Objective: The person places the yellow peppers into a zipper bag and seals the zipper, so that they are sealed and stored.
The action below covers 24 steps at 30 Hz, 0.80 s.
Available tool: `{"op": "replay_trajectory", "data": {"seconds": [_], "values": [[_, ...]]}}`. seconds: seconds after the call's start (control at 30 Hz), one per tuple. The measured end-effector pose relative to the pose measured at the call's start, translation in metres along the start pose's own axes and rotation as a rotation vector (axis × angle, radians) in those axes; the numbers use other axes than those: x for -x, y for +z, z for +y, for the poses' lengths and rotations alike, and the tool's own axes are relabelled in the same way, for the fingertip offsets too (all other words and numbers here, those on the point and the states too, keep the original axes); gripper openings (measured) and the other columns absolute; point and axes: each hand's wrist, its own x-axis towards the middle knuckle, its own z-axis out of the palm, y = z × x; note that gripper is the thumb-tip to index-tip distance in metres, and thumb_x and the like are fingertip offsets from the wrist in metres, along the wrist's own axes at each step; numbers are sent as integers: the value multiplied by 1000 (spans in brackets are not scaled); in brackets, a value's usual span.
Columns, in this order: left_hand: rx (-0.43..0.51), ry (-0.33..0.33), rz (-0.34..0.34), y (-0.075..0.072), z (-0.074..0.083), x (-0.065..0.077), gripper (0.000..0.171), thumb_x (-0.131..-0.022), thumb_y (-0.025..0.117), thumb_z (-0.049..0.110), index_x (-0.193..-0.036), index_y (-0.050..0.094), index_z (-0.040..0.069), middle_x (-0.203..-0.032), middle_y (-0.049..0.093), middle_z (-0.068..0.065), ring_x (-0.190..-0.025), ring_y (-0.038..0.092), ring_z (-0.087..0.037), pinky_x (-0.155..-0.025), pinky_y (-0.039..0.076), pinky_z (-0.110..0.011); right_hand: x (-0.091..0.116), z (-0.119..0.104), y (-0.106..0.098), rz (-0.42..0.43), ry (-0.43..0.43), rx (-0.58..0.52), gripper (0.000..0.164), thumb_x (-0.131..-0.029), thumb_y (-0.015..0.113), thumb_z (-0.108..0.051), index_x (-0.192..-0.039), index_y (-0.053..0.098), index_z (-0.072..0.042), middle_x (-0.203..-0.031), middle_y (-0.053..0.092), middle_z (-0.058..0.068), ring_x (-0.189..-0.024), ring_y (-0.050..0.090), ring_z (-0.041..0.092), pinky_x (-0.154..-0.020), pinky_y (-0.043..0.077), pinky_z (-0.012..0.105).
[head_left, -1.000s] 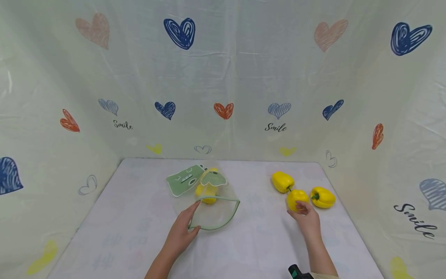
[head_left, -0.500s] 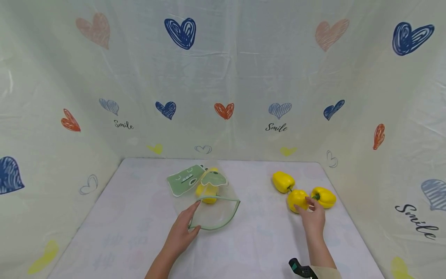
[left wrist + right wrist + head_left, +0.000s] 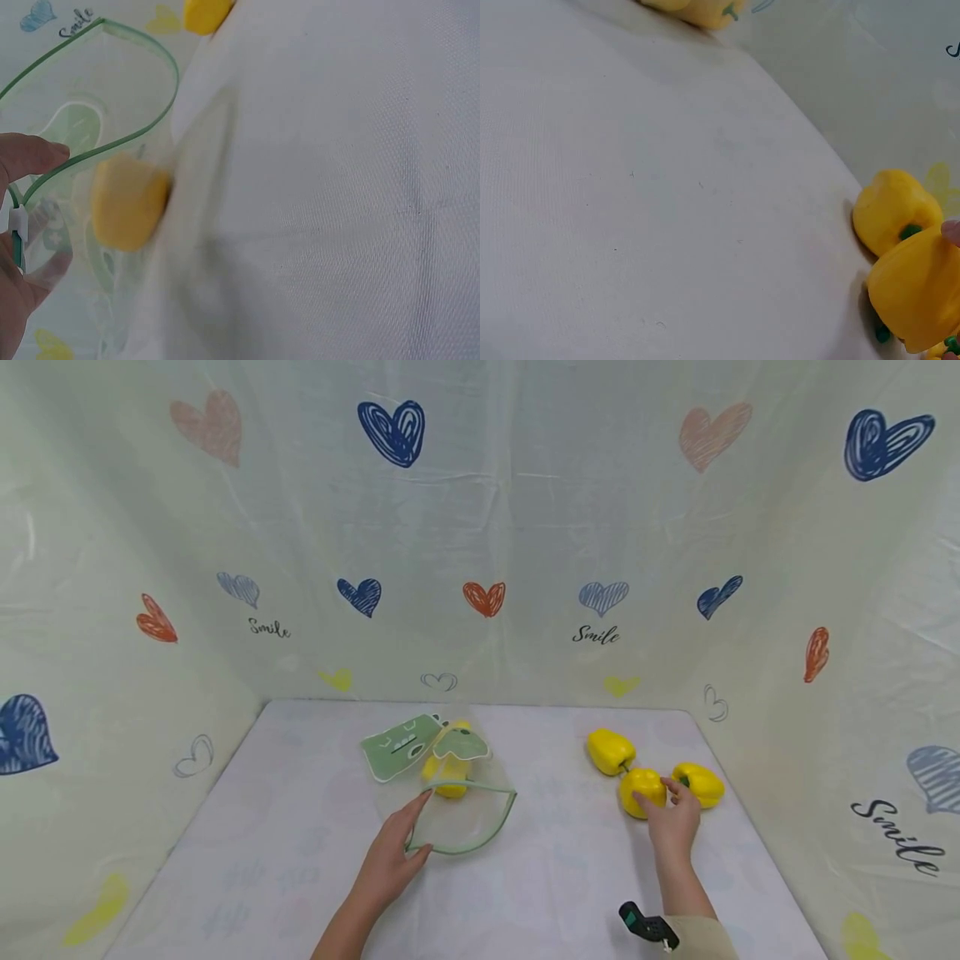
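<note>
A clear zipper bag (image 3: 450,853) with green trim and green cartoon prints lies on the table at centre-left. One yellow bell pepper (image 3: 450,771) is inside it, also visible through the plastic in the left wrist view. My left hand (image 3: 392,853) holds the bag's mouth, fingers at the upper edge and thumb at the lower, so it gapes. On the right, my right hand (image 3: 675,822) grips the middle yellow bell pepper (image 3: 636,787) between thumb and fingers. Another bell pepper (image 3: 611,752) lies behind it, and a third pepper (image 3: 703,787) lies to its right.
The white table (image 3: 555,860) is enclosed by pale curtains (image 3: 480,527) printed with hearts and "Smile". A black wrist device (image 3: 648,927) is on the right forearm, by a beige sleeve (image 3: 701,937).
My right hand has moved slightly right, from the front of the middle bell pepper to its right side. The left hand and bag stay where they were.
</note>
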Motion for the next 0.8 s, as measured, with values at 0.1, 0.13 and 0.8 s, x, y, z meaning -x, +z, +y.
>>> {"op": "replay_trajectory", "data": {"seconds": [0.1,0.13,0.8], "values": [[-1,10,2,0,0,0,82,-78,77,0,-149,39,17,-143,49,-10,-126,49,-33,-101,44,-50,-2,0,2,0,0,-12,57,-87,73,-10,-136,47,3,-142,34,26,-129,31,42,-107,35,53],[-2,12,5,0,0,0,83,-78,77,0,-149,39,17,-143,49,-10,-126,48,-33,-101,44,-50,-3,0,2,-1,1,-14,57,-87,73,-9,-136,46,3,-142,35,25,-129,31,41,-108,35,53],[-1,11,11,0,-2,1,83,-77,78,1,-149,40,17,-143,50,-9,-126,49,-32,-101,44,-50,-2,-2,10,-3,16,-36,63,-86,73,-4,-139,38,2,-140,38,23,-129,36,40,-109,35,51]]}}
